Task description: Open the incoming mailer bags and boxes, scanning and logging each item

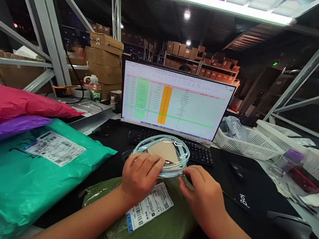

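Note:
A coil of pale blue cable or tubing, with a beige piece in its middle and shiny clear plastic over it, is held above the desk in front of the keyboard. My left hand is closed over its near left edge, fingers curled. At its near right edge, my right hand pinches the rim between thumb and fingers. Below both hands lies an olive green mailing bag with a white shipping label. The hands hide part of the coil's near side.
A monitor showing a spreadsheet stands behind a black keyboard. Teal, purple and pink parcels are piled at left. To the right are a mouse, white baskets and a grey handheld device. Another person is at back left.

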`<state>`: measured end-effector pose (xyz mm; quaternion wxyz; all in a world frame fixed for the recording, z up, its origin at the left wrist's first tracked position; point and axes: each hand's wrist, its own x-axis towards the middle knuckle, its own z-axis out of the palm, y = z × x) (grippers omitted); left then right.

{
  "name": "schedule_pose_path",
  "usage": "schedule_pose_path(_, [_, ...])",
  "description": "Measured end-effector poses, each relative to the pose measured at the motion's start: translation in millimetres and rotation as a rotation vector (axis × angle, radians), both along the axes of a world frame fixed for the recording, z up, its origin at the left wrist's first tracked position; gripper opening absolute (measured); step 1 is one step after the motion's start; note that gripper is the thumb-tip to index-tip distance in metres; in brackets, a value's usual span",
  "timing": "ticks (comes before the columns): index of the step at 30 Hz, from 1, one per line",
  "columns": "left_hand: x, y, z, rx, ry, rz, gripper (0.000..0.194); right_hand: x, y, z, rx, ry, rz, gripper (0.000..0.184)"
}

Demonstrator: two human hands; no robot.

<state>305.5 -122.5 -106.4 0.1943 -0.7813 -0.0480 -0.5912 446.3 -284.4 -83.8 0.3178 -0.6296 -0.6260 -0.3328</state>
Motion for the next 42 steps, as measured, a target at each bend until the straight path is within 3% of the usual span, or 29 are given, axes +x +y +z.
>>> schedule_pose_path(4, [-0.6, -4.0, 0.9, -0.021, 0.033, 0.023, 0.022, 0.1, 3.6, -3.4, 0.014, -0.146, -0.028, 0.016])
schedule_pose_path(6, [-1.1, -4.9, 1.0, -0.049, 0.055, 0.019, 0.023, 2.1, 3.6, -2.0, -0.002, -0.105, -0.002, 0.020])
schedule_pose_path(11, [-1.9, -3.0, 3.7, -0.055, 0.036, 0.021, 0.019, 8.7, 0.7, 9.8, -0.138, 0.422, 0.146, 0.014])
schedule_pose_path(13, [-1.8, -0.9, 5.8, -0.044, 0.021, 0.025, 0.014, 12.7, -0.7, 15.0, -0.200, 0.536, 0.150, 0.013])
schedule_pose_path(18, [-3.7, -1.7, 9.8, -0.018, 0.008, -0.040, 0.005, 30.3, -0.2, 24.6, -0.281, 0.485, -0.029, 0.012])
schedule_pose_path(22, [-10.7, -16.8, 11.1, 0.100, 0.096, -0.263, 0.008, 51.1, 7.8, 24.2, -0.325, 0.539, -0.197, 0.012])
schedule_pose_path(24, [-15.5, -26.1, 12.6, 0.131, 0.129, -0.361, 0.012, 62.3, 12.4, 22.1, -0.353, 0.615, -0.131, 0.012])
schedule_pose_path(30, [-29.9, -41.7, 19.2, 0.036, 0.164, -0.441, 0.016, 80.3, 16.3, 20.8, -0.473, 0.689, 0.322, 0.012])
schedule_pose_path(35, [-31.4, -45.6, 26.8, -0.103, 0.144, -0.480, 0.009, 77.2, 11.7, 25.2, -0.464, 0.752, 0.330, 0.013])
schedule_pose_path(38, [-23.3, -43.2, 28.3, -0.222, 0.069, -0.509, 0.015, 74.3, 10.2, 27.5, -0.429, 0.793, 0.310, 0.014])
schedule_pose_path(42, [-12.0, -36.3, 24.7, -0.393, -0.024, -0.422, 0.022, 70.8, 7.4, 30.8, -0.272, 0.988, 0.462, 0.027])
